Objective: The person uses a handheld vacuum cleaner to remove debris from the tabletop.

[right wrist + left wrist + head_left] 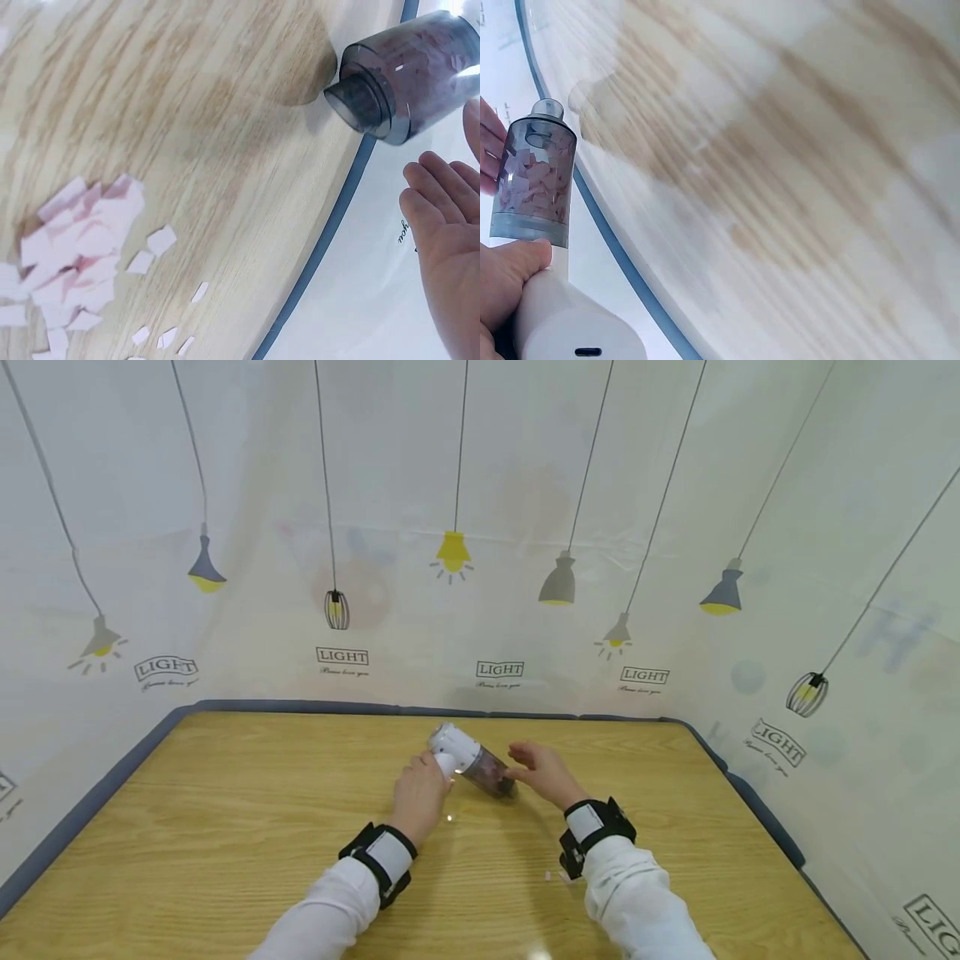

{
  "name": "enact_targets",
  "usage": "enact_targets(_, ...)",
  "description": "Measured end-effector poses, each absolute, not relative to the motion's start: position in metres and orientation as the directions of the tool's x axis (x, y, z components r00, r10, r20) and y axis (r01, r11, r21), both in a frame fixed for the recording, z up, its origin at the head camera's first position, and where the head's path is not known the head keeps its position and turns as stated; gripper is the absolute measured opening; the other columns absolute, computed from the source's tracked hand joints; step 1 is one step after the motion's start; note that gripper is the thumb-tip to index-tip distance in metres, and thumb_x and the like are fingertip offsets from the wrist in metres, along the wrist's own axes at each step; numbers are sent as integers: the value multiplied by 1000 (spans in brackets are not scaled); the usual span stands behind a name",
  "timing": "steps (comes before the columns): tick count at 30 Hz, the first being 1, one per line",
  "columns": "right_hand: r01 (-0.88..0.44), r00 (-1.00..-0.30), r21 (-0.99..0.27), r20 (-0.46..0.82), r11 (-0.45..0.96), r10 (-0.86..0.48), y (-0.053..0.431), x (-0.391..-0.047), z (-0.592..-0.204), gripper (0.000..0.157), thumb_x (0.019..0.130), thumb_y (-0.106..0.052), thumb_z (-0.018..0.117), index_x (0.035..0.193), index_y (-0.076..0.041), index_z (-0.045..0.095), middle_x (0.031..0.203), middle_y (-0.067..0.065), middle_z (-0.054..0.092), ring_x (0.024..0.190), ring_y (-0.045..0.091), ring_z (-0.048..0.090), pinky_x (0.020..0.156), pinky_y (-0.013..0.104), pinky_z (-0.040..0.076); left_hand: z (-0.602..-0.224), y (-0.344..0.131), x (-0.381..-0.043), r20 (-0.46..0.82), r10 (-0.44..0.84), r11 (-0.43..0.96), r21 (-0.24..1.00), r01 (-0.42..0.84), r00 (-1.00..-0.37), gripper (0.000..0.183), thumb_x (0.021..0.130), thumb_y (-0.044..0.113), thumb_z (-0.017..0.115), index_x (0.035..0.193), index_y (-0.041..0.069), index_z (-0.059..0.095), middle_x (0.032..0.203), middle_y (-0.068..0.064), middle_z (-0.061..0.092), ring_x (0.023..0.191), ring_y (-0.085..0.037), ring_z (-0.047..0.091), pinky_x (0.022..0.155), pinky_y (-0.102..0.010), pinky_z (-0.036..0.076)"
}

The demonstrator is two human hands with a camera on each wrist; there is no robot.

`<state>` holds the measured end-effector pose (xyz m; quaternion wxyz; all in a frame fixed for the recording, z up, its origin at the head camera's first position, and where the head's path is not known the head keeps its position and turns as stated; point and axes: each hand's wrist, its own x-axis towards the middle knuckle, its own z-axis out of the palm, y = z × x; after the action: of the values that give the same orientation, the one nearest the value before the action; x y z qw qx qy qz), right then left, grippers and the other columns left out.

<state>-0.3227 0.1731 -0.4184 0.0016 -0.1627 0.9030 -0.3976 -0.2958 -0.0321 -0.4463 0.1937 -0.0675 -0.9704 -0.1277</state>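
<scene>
We see the left hand (418, 793) grasping the handheld vacuum (471, 762) by its white handle (dust cup holds pink scraps). The right hand (542, 772), fingers released, hovers beside the dust cup near the table's (225, 827) far edge.

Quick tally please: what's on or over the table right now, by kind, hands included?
Handheld vacuum, white body with clear dust cup full of pink scraps: 1
Pile of pink paper scraps on the table, with loose bits beside it: 1
Hands: 2, left hand gripping the vacuum's white body, right hand at the dust cup
Total: 4
</scene>
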Motion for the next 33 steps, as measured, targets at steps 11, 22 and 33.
enact_targets(11, -297, -945, -671, 106, 679, -309, 182, -318, -419, 55, 81, -14, 71, 126, 9, 49, 127, 27, 53, 116, 39, 51, 97, 48, 43, -445, -8, -291, 392, 146, 964, 148, 219, -908, 53, 83, 34, 69, 103, -10, 50, 82, -18, 58, 69, -25, 59, 57, -35, 54)
enact_targets(22, -302, -945, -645, 104, 702, -311, 200, -315, -419, 53, 80, -14, 73, 124, 7, 52, 122, 25, 57, 111, 35, 55, 93, 47, 46, -442, 15, -289, 365, 175, 948, 187, 256, -914, 52, 84, 35, 68, 105, -8, 50, 83, -16, 56, 68, -22, 55, 58, -33, 53)
enact_targets(33, -263, -958, -645, 87, 718, -272, 215, -312, -420, 49, 79, -14, 73, 121, 3, 55, 118, 21, 61, 105, 31, 59, 90, 46, 48, -442, 30, -287, 403, 189, 938, 195, 285, -896, 50, 82, 33, 70, 102, -8, 50, 81, -16, 57, 67, -23, 56, 55, -33, 53)
